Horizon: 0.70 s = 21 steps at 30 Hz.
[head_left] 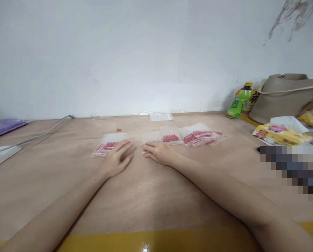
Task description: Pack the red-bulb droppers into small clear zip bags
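Note:
My left hand (116, 160) hovers beside a small stack of clear zip bags (109, 144) holding pink-red capsule-shaped pieces. Its thumb and fingers are apart with nothing between them, and the fingertips are smeared by motion. My right hand (160, 153) lies palm down with its fingers stretched over a clear zip bag (152, 137), partly covering it. What is inside that bag is hidden. Just right of it rests another zip bag (170, 137) with a row of the same pink-red pieces. Farther right, several filled zip bags (198, 135) overlap in a pile.
Against the wall lies a flat white-and-clear bag (161, 117). A green-labelled bottle (239, 100), a taupe handbag (279, 98) and a yellow tissue pack (279, 134) stand at right. To the left are a grey cable (44, 134), white power strip (4, 155) and purple package (5, 127).

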{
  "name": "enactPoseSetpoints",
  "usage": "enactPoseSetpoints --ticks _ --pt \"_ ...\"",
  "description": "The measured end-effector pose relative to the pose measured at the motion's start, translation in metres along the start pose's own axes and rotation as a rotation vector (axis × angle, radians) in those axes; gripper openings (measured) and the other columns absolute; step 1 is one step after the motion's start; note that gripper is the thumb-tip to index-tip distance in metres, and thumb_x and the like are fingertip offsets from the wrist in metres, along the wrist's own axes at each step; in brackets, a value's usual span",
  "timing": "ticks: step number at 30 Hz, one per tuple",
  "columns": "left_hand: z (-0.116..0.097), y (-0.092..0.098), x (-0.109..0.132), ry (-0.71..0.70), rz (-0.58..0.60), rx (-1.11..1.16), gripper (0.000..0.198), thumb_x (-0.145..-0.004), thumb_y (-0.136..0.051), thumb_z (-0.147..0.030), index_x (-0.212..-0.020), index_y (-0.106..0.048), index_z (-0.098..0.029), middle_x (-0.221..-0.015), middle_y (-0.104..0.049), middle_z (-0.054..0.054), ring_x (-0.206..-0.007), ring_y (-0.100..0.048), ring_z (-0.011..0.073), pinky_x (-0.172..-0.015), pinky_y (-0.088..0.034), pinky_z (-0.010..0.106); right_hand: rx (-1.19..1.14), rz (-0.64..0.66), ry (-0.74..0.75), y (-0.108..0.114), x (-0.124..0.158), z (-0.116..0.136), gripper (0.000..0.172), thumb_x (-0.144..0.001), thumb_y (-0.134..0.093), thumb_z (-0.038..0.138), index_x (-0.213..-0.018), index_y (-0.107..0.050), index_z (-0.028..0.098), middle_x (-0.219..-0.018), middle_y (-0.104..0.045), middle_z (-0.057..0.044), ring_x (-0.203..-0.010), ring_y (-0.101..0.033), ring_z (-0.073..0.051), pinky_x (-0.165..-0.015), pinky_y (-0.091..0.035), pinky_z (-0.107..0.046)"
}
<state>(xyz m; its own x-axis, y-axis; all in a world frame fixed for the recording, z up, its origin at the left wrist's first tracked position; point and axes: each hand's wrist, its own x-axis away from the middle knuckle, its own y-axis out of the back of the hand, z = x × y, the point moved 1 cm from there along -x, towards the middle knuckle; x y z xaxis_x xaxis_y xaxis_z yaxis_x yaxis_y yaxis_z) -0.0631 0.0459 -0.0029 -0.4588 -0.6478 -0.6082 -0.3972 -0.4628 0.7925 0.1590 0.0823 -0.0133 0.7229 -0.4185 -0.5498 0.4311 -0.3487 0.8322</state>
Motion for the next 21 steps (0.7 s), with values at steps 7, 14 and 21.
enactPoseSetpoints --ticks 7,14,21 --pt "-0.038 -0.027 -0.025 -0.2 -0.051 0.041 0.027 -0.084 -0.051 -0.024 -0.109 -0.058 -0.018 -0.11 -0.061 0.007 -0.098 -0.059 0.0186 -0.083 -0.05 0.03 0.091 -0.059 0.005 0.03 0.04 -0.037 0.028 -0.084 -0.047 0.033 -0.106 -0.058 0.019 -0.096 -0.062 -0.007 -0.092 -0.052 -0.019 -0.078 -0.032 -0.033" --pt "-0.038 -0.036 -0.037 -0.284 -0.043 -0.037 0.018 -0.087 -0.047 -0.022 -0.09 -0.065 -0.017 -0.091 -0.067 0.004 -0.083 -0.064 0.0172 -0.075 -0.052 0.03 0.199 -0.124 -0.019 0.026 0.047 -0.043 0.024 -0.086 -0.044 0.03 -0.082 -0.065 0.022 -0.073 -0.064 -0.002 -0.075 -0.05 -0.015 -0.072 -0.026 -0.032" --pt "-0.04 -0.034 -0.037 -0.337 -0.039 -0.068 0.019 -0.087 -0.046 -0.02 -0.085 -0.065 -0.018 -0.091 -0.067 0.005 -0.084 -0.063 0.0177 -0.076 -0.051 0.031 0.218 -0.102 0.042 0.027 0.041 -0.038 0.03 -0.087 -0.04 0.022 -0.069 -0.063 0.019 -0.065 -0.062 -0.001 -0.071 -0.047 -0.013 -0.075 -0.025 -0.032"
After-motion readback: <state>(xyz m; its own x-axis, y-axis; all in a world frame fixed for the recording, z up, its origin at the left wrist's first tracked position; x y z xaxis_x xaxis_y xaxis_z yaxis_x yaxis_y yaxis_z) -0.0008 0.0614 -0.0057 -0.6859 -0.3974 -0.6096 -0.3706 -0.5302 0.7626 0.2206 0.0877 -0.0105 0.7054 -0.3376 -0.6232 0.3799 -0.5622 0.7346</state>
